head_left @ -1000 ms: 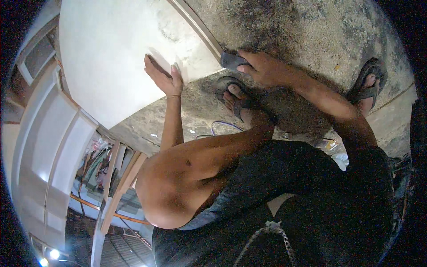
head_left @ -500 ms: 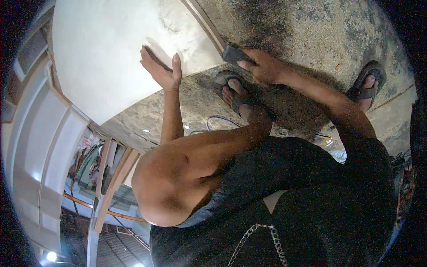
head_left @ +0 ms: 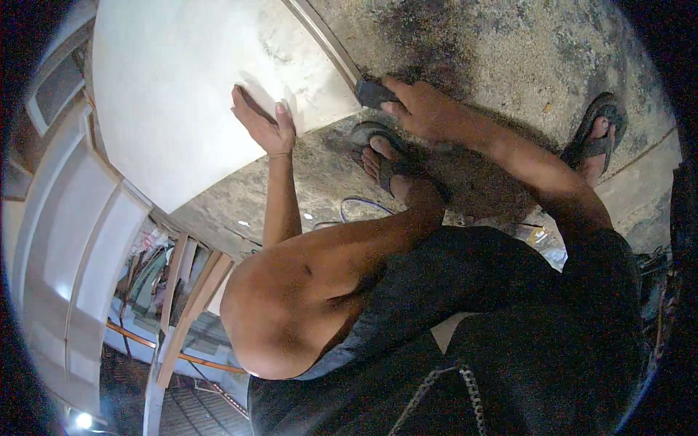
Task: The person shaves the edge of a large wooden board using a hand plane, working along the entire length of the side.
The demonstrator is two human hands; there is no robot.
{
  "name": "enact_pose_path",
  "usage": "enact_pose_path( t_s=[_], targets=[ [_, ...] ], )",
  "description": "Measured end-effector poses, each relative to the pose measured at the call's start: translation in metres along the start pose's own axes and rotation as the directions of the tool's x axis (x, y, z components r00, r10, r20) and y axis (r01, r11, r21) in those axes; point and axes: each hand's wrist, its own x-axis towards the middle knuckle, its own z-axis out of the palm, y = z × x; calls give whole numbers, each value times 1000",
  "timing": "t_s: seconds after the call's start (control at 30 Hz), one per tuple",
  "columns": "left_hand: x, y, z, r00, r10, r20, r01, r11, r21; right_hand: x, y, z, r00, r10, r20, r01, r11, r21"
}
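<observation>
A large white panel (head_left: 174, 94) stands at the upper left, its narrow side edge facing right. My left hand (head_left: 267, 129) rests on its face near the lower edge, fingers stretched and thumb apart, holding nothing. At the panel's lower right corner, my right hand (head_left: 429, 109) grips a dark rectangular block (head_left: 375, 94). The block's left end meets the panel's narrow edge; its underside is hidden, so its exact kind does not show.
Rough, stained concrete floor (head_left: 523, 65) spreads to the right. My sandalled feet (head_left: 385, 156) are close below the block and farther right. A thin blue cord (head_left: 356, 200) lies near my knee. Wooden boards (head_left: 193, 312) and curved white panels (head_left: 65, 240) stand at the left.
The block and my right fingers have shifted slightly left along the panel's corner. My left hand stays in place on the panel; the whole view has moved a little.
</observation>
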Motion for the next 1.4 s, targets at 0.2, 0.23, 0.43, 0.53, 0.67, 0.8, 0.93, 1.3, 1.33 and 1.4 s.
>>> enact_pose_path(
  t_s=[0.2, 0.23, 0.43, 0.53, 0.67, 0.8, 0.93, 1.3, 1.33, 1.4],
  targets=[
    [1, -2, 2, 999, 26, -41, -25, 1000, 11, 10, 18, 17, 999, -32, -19, 32, 999, 29],
    [1, -2, 0, 999, 18, -41, -18, 1000, 16, 12, 14, 17, 998, -50, -28, 51, 998, 35],
    [0, -1, 8, 999, -1, -39, -2, 997, -72, 18, 20, 4, 989, -39, 140, -7, 949, 315],
    [1, -3, -2, 999, -13, -50, 9, 997, -80, 20, -1, -9, 941, 152, 301, -259, 897, 357],
    [0, -4, -1, 999, 9, -48, -12, 999, -50, 14, 5, -3, 953, 153, 260, -247, 892, 379],
    [2, 0, 3, 998, 6, -59, -9, 999, -51, 13, 36, 0, 992, 35, 122, -62, 974, 219],
    [1, 0, 3, 997, -22, -71, 15, 995, -99, 8, 12, -16, 924, 175, 341, -283, 910, 302],
    [0, -1, 10, 999, 41, 16, -40, 999, -14, 7, 2, -18, 969, 195, 153, -201, 979, 25],
    [0, -2, 4, 999, 42, 15, -42, 999, 0, 10, -1, -21, 971, 165, 176, -172, 985, 27],
    [1, -4, -5, 999, 47, 4, -47, 998, 52, 15, -7, -27, 960, 170, 221, -192, 978, 82]
  ],
)
